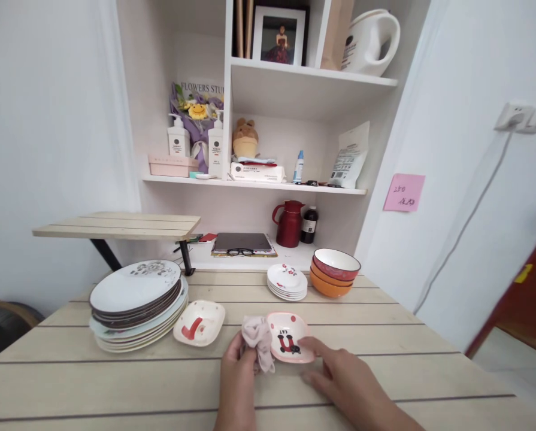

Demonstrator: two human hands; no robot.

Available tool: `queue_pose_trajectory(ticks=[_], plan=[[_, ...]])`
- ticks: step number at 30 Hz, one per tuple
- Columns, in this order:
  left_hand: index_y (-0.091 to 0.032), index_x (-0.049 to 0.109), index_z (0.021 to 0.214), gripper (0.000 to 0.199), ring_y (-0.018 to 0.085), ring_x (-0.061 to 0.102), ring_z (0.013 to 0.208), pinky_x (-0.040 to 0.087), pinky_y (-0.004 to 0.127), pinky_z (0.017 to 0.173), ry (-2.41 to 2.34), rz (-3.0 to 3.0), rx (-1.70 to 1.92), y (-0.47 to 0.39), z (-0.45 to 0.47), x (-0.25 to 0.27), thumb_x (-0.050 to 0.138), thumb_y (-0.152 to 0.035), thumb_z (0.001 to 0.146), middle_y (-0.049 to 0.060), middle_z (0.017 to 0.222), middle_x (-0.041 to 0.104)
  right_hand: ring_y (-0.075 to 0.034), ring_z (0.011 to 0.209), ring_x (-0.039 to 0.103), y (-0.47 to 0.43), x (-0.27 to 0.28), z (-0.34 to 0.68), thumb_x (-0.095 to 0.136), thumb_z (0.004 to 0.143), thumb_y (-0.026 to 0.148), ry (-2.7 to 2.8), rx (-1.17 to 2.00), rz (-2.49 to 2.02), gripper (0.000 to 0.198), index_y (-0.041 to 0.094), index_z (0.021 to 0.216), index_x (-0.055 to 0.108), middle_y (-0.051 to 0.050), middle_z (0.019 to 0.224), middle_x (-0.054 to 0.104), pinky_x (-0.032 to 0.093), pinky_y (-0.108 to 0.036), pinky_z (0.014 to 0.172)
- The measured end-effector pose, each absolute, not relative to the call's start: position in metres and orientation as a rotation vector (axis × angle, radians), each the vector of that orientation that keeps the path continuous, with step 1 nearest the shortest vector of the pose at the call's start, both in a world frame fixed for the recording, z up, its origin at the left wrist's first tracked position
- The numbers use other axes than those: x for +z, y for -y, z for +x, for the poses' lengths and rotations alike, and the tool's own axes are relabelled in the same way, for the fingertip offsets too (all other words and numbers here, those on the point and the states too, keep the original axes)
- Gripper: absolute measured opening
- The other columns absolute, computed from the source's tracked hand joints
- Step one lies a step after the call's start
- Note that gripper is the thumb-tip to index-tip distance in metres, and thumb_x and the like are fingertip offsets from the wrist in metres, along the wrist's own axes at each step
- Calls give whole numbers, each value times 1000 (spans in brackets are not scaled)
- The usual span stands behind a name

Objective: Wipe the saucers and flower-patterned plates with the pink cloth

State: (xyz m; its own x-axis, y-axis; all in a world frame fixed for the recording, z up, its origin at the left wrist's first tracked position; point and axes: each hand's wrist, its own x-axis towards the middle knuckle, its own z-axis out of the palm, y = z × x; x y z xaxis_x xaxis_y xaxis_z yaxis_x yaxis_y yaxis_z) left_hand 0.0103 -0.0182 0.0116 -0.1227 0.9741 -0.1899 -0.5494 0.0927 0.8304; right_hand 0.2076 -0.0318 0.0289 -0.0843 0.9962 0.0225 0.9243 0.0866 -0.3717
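Note:
My left hand (239, 365) is closed around a crumpled, pale pinkish cloth (259, 341) just left of a small dish. That dish (290, 329) is squarish and white, with a pink rim, red dots and a black cat drawing marked "CAT". Over its right rim reaches the index finger of my right hand (335, 371), while the thumb is spread apart below the rim. A second squarish dish (207, 320), cream with a red pattern, lies to the left on the wooden table (169, 386).
Stacked plates (133, 287) stand at left beside a raised wooden shelf (119, 224). Farther back are small flowered plates (287, 278) and stacked bowls (335, 263). Behind them, a red jug (289, 224), dark bottle (309, 226), laptop (243, 241) and glasses (239, 252) occupy the cabinet's bottom.

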Motion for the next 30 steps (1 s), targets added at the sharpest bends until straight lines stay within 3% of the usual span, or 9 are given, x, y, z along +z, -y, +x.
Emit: queue_pose_trajectory(ticks=[4, 9, 13, 20, 25, 30], plan=[[-16, 66, 109, 50, 20, 67, 84, 48, 24, 68, -947, 574, 1447, 11, 9, 3, 70, -23, 60, 8, 98, 73, -22, 74, 64, 25, 22, 204, 43, 88, 33, 2135, 284, -1777, 18, 27, 89, 61, -2, 79, 71, 35, -28, 62], [-16, 66, 109, 53, 22, 67, 90, 50, 25, 71, -952, 538, 1451, 6, 8, 0, 72, -22, 58, 9, 102, 73, -15, 47, 56, 3, 37, 203, 38, 89, 33, 2013, 488, -1619, 16, 25, 85, 53, 5, 53, 60, 38, -25, 54], [-15, 69, 101, 48, 24, 67, 89, 51, 27, 73, -949, 618, 1442, 7, 10, 4, 73, -25, 55, 10, 96, 74, -13, 40, 53, -24, 50, 206, 38, 89, 36, 1946, 430, -1576, 18, 25, 84, 51, 6, 55, 61, 38, -23, 48], [-14, 72, 98, 41, 25, 66, 88, 50, 27, 71, -1022, 787, 1512, 2, 17, -14, 68, -28, 60, 10, 95, 74, -16, 55, 60, -83, 60, 213, 37, 92, 39, 1928, -3, -1666, 26, 25, 89, 58, 1, 63, 67, 35, -24, 54], [-15, 75, 91, 33, 25, 64, 93, 46, 27, 85, -1084, 940, 1567, -2, 23, -23, 66, -23, 60, 10, 95, 73, -21, 71, 63, -104, 52, 215, 42, 91, 39, 1929, -145, -1782, 26, 26, 95, 64, -4, 73, 70, 28, -25, 56], [-15, 76, 90, 27, 25, 64, 90, 46, 27, 83, -1092, 1036, 1542, 1, 25, -18, 65, -21, 65, 10, 90, 72, -21, 77, 63, -109, 48, 216, 42, 92, 38, 1974, -190, -1884, 27, 28, 95, 66, -4, 80, 70, 26, -26, 56]])
